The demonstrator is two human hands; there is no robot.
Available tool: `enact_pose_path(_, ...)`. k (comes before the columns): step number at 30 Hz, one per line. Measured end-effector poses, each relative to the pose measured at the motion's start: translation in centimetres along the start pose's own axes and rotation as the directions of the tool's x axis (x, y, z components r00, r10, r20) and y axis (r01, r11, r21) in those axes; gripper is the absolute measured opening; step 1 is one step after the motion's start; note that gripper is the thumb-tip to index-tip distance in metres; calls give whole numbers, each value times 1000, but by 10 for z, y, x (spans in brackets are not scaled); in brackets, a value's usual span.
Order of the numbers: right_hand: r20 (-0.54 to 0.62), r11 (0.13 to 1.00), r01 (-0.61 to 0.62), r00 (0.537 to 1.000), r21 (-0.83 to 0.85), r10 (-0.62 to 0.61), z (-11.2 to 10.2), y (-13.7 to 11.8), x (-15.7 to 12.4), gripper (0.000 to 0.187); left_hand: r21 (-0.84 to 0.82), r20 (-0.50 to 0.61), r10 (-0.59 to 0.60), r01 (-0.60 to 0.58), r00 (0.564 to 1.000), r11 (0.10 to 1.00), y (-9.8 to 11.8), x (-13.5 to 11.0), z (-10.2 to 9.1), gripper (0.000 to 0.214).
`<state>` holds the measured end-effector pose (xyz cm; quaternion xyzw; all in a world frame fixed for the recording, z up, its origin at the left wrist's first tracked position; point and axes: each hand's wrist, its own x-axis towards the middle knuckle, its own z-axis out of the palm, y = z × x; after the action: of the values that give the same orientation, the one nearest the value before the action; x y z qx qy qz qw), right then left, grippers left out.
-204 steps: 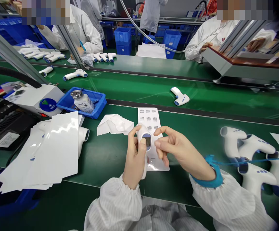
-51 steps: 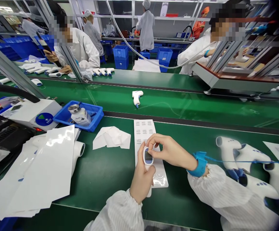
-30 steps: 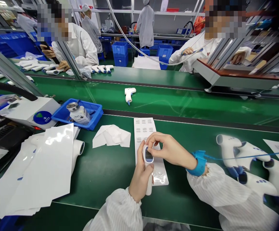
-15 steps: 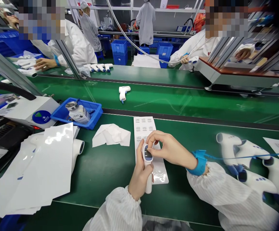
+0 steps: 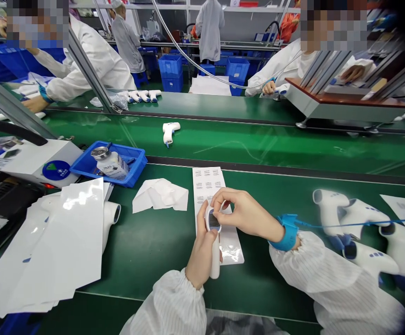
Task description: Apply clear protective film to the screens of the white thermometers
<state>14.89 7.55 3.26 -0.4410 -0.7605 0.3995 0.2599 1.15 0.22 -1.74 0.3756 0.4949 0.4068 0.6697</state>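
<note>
Infrared thermometer (image 5: 215,256), one: clasped in the left hand (image 5: 200,260), right hand (image 5: 247,215) pinching its head, hands together, over one label sheet (image 5: 205,186). Four more thermometers (image 5: 330,207) near the green bench's (image 5: 153,284) right edge.

A sheet of labels (image 5: 204,190) lies in the middle of the bench (image 5: 153,279). A folded wipe (image 5: 159,195) lies just left of it. Further left is a pile of sheets (image 5: 49,246), with a tray (image 5: 132,163) behind it and a bottle (image 5: 110,164) in the tray. Thermometers (image 5: 356,223) lie near the right edge.

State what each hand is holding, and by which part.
Left hand grips the handle of a white infrared thermometer; right hand pinches its head by the display.
</note>
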Motion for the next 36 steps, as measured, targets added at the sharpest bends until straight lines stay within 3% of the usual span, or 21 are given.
enact_pose_path(3, -23, 1000, 1, 1000, -17, -1, 1, -1, -1, 15, -68, 28, -89, 90, 996, 994, 4, 0, 0, 66)
enact_pose_path(18, -3, 996, -30, 1000, -83, 30, 2, -2, 2, 14, -74, 40, -87, 90, 995, 993, 7, -1, -1, 68)
enact_pose_path(26, 1, 995, -52, 999, -83, 52, 1, -3, 3, 14, -99, 29, -76, 78, 997, 992, -1, 0, -2, 65)
enact_pose_path(36, 13, 987, -66, 998, -147, 69, 1, -4, 4, 12, -111, -33, -68, 64, 997, 992, 3, 1, 3, 60)
